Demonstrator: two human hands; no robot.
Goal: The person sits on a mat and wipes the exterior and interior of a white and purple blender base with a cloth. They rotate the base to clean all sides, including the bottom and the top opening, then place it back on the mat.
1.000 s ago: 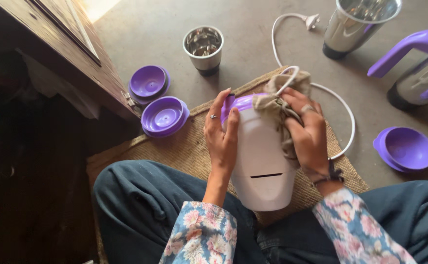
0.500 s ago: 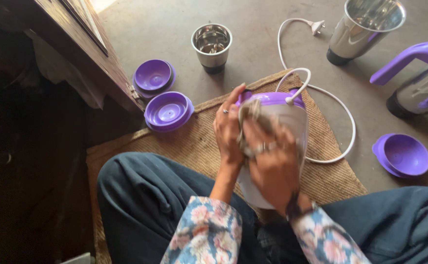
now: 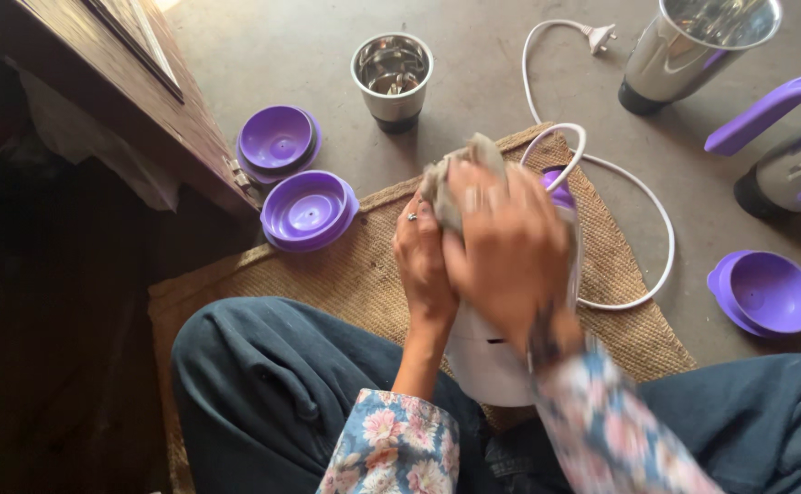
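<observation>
Cloth [image 3: 460,169] moved left in right hand [image 3: 510,252] grip | left hand [image 3: 423,265] clasps mixer base [image 3: 492,357]

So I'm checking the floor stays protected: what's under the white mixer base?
A woven jute mat lies under the white mixer base. The person's legs and both hands cover the base's bottom, so the contact itself is hidden.
</observation>
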